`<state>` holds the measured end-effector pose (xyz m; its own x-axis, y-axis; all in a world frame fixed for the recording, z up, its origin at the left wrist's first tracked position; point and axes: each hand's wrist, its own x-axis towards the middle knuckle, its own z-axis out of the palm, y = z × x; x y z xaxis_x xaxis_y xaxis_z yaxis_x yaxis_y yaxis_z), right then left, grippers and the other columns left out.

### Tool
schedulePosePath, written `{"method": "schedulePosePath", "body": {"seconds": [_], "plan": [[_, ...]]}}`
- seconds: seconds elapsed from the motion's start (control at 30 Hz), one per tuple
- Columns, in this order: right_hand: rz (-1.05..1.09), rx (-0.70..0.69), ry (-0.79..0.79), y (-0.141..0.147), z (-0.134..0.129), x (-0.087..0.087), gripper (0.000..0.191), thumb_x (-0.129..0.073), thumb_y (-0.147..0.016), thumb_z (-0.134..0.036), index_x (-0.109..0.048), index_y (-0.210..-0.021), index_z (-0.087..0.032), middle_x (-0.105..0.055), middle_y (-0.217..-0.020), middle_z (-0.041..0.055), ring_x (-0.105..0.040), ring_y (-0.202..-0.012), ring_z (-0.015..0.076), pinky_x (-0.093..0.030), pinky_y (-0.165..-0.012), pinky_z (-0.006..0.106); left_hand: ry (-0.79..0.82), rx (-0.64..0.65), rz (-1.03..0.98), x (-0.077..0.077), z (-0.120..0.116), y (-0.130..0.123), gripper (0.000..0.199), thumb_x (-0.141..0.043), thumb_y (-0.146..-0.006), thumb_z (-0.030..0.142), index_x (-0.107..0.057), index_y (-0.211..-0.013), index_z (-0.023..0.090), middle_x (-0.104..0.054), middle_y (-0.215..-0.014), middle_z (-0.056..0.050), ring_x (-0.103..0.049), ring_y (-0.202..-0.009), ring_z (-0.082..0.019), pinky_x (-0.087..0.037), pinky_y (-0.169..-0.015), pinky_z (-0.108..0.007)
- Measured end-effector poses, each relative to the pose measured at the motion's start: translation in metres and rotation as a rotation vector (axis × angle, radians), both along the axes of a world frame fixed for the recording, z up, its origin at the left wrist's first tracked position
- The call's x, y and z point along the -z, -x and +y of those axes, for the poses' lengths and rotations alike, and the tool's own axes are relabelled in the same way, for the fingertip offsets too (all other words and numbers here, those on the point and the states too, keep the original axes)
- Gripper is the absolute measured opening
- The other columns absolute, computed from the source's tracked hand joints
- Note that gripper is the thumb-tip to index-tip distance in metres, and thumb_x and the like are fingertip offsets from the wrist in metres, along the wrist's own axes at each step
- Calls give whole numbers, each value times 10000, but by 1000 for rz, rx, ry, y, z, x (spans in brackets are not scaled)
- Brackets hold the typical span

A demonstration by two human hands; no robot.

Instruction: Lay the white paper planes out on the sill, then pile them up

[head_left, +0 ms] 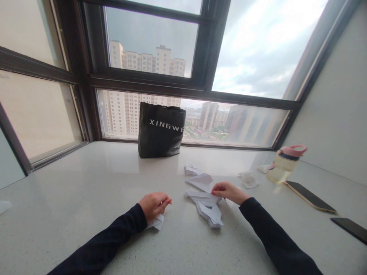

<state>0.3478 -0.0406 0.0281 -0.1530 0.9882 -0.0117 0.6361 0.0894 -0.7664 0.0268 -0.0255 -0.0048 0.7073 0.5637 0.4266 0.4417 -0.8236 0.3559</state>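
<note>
My left hand point(155, 206) rests low over the white counter, its fingers curled together and no object showing at the fingertips. A folded white paper piece point(157, 222) lies under its palm, partly covered. With thumb and fingers, my right hand point(229, 191) pinches the right end of a folded paper point(200, 196). Just below that one, a stack of folded papers point(210, 215) overlaps it. Behind them lie another folded paper point(200, 181) and a small folded paper bundle point(191, 169).
A black bag point(162, 131) stands by the window. To the right are a crumpled tissue point(249, 180), a bottle with a pink lid point(283, 166), a phone point(311, 195) and another dark flat device point(351, 229). A white object point(4, 206) sits at the left edge.
</note>
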Motion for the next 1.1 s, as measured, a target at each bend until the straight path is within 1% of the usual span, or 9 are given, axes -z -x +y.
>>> {"method": "schedulePosePath", "body": {"seconds": [0.17, 0.3, 0.53, 0.6, 0.7, 0.8, 0.9, 1.0, 1.1], "plan": [[-33, 4, 3, 1, 0, 1, 224, -602, -590, -365, -603, -604, -141, -476, -472, -37, -394, -424, 74, -299, -400, 208, -2, 9, -11, 0, 1, 0, 251, -337, -828, 230, -569, -749, 178, -567, -599, -8, -492, -518, -118, -383, -503, -204], [-157, 18, -74, 1, 0, -1, 194, -599, -593, -345, -612, -599, -152, -491, -502, -29, -375, -455, 77, -287, -435, 218, 0, 9, -18, 1, 1, 0, 253, -335, -827, 232, -570, -750, 178, -565, -594, -7, -490, -516, -119, -380, -502, -207], [-218, 12, -156, -2, 2, 5, 210, -587, -599, -368, -562, -612, -160, -344, -469, -78, -322, -458, 73, -244, -445, 212, 19, -5, 22, 0, 1, 1, 264, -325, -838, 245, -569, -764, 177, -564, -623, -4, -489, -540, -116, -377, -523, -206], [-240, 15, -183, -3, 3, 6, 216, -584, -601, -374, -549, -627, -162, -328, -476, -82, -318, -463, 75, -242, -449, 212, 15, -30, 35, -2, 2, 3, 278, -315, -846, 262, -568, -773, 176, -562, -630, -4, -491, -558, -118, -376, -540, -209], [-261, 34, -220, -2, 3, 4, 239, -551, -633, -404, -528, -646, -167, -323, -485, -80, -325, -476, 83, -247, -460, 217, -15, -101, 27, -4, 6, 6, 310, -288, -861, 280, -567, -776, 174, -551, -628, -8, -489, -585, -127, -374, -569, -224], [-239, 74, -282, 0, 2, 1, 280, -479, -690, -443, -518, -720, -168, -321, -492, -79, -328, -471, 89, -258, -465, 225, -65, -142, 45, -6, 8, 8, 343, -284, -867, 298, -561, -714, 166, -526, -602, -16, -474, -588, -138, -367, -577, -240], [-204, 114, -351, 3, 1, -2, 323, -428, -726, -465, -508, -812, -164, -301, -494, -84, -319, -457, 91, -262, -459, 227, -134, -125, 121, -6, 6, 7, 378, -313, -860, 322, -527, -600, 151, -502, -583, -30, -456, -581, -146, -363, -580, -258], [-202, 135, -404, 8, -1, -5, 326, -411, -745, -470, -508, -811, -165, -280, -489, -86, -305, -452, 89, -257, -459, 229, -193, -126, 140, -5, 3, 4, 419, -304, -864, 324, -503, -544, 140, -511, -628, -58, -464, -614, -157, -369, -613, -279], [-192, 123, -437, 20, -5, -12, 320, -408, -761, -465, -512, -779, -163, -286, -492, -80, -299, -453, 86, -256, -459, 228, -156, -202, 96, -7, 2, 3, 440, -258, -877, 300, -499, -545, 141, -503, -615, -61, -475, -603, -158, -375, -601, -273]]}}
